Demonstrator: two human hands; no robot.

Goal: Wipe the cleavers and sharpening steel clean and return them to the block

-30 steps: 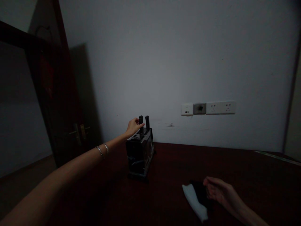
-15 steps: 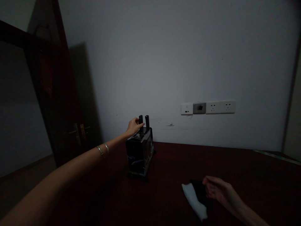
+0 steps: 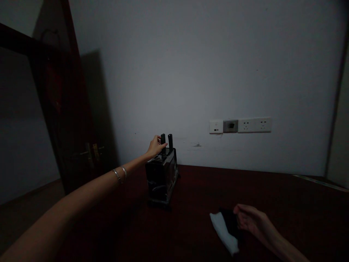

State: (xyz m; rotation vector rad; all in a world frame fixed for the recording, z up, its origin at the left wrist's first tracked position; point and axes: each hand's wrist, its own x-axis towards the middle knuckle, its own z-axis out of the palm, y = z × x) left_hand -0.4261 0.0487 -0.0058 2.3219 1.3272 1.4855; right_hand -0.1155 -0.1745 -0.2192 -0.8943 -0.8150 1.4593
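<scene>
My left hand [image 3: 156, 146] reaches far forward, its thumb and fingers closed around the nearer of two upright black handles [image 3: 163, 142]. The second black handle [image 3: 170, 142] stands just behind and to the right. Both rise from the top of a dark, glossy, narrow box [image 3: 160, 178] that looks like a knife block, upright on the table. My right hand [image 3: 251, 220] is low on the right, fingers loosely curled and apart from the thumb. Beside its fingertips lie a black cloth [image 3: 229, 220] and a white cloth [image 3: 225, 233]; whether the fingers touch the black one is too dark to tell.
The dark red table [image 3: 212, 189] meets a pale wall [image 3: 185, 72] at the back. White sockets [image 3: 255, 124] and a grey plate [image 3: 230, 126] are set in the wall. A dark door [image 3: 62, 91] with a metal handle [image 3: 89, 153] stands at the left.
The view has shifted very slightly. My left hand keeps the same hold on the handle, and my right hand stays beside the cloths.
</scene>
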